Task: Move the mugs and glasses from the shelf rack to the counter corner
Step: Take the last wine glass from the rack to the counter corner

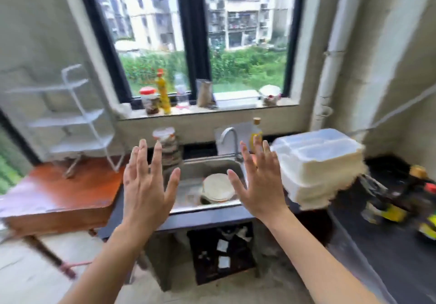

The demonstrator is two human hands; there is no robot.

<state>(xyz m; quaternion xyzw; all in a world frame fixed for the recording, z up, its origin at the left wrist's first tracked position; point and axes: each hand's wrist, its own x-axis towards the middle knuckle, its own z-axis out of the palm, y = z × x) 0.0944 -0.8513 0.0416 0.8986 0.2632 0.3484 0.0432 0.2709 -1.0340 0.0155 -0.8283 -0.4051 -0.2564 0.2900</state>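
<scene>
A white wire shelf rack (77,119) with three tiers stands on a wooden table (59,193) at the left; its tiers look bare and I see no mugs or glasses on it. My left hand (147,185) and my right hand (260,183) are both raised in front of the sink, palms away from me, fingers spread, holding nothing. The dark counter (389,244) runs along the right side toward the corner by the wall. The picture is blurred.
A steel sink (195,169) with a tap (230,138) holds plates (218,189). Stacked white plastic containers (323,164) sit right of it. Bottles and jars line the windowsill (236,110); more bottles (396,207) lie on the right counter. A jar stack (168,148) stands behind the sink.
</scene>
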